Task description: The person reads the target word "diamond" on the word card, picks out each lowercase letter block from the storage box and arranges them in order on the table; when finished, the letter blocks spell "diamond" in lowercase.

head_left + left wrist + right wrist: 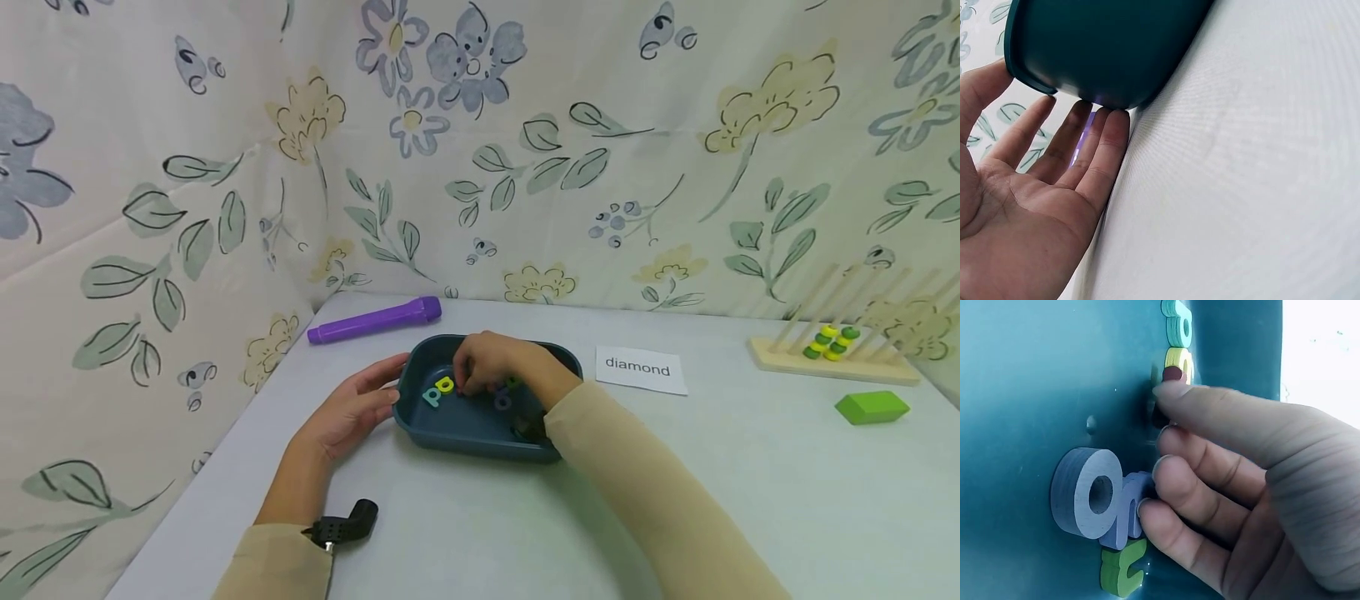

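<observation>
A dark red piece (pixel 1172 374), its shape mostly hidden, is pinched at the tips of the right hand's (pixel 491 362) fingers inside a dark teal tray (pixel 457 429). The picking of a small letter from the tray appears to be the step in hand; the next move is judged to call for a firm pinch and a straight lift past the rim, with neighbouring pieces left undisturbed. Near the pinch, a yellow letter (pixel 446 385) and a teal letter (pixel 432 397) are seen side by side; a grey-blue letter (pixel 1066 494), a purple letter (pixel 1116 531) and a green letter (pixel 1113 575) are grouped under the other fingers. The tray's left end is steadied by the left hand (pixel 360 408), its fingers extended against the outer wall. On the worktop (pixel 465 533), a card printed "diamond" (pixel 641 380) is placed just beside the tray's right end.
</observation>
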`<state>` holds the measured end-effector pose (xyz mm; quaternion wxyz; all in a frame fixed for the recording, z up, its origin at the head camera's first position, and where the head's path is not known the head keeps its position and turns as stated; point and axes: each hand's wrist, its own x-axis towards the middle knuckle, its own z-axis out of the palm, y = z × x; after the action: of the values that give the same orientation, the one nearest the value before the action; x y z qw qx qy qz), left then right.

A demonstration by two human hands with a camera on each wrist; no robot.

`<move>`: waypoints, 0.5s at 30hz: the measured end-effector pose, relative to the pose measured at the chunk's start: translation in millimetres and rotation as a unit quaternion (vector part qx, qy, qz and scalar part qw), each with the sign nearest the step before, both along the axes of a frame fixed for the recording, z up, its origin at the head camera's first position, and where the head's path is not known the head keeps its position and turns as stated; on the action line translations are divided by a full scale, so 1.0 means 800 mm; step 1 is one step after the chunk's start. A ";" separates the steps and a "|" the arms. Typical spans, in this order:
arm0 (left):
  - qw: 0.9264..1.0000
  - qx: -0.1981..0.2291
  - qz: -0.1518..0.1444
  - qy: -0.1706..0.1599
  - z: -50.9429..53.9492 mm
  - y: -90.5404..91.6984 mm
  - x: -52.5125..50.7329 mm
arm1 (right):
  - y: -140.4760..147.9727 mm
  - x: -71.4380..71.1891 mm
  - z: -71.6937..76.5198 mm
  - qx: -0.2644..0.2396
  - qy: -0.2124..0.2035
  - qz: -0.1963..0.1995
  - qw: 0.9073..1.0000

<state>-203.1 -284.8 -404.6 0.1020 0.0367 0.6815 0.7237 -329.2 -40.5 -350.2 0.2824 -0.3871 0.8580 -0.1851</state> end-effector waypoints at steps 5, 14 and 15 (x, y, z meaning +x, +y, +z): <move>1.000 -0.003 -0.002 0.003 0.000 -0.002 0.001 | 0.001 -0.003 0.002 -0.022 -0.036 0.018 0.999; 1.000 -0.001 -0.005 0.003 -0.002 -0.003 0.000 | 0.002 -0.004 0.014 -0.040 -0.058 0.031 0.997; 1.000 0.000 -0.005 0.003 -0.002 -0.002 0.000 | 0.002 -0.003 0.016 -0.040 -0.057 0.027 0.997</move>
<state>-203.3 -286.7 -406.0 0.1037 0.0419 0.6816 0.7231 -331.8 -39.0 -337.6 0.3201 -0.4103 0.8214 -0.2333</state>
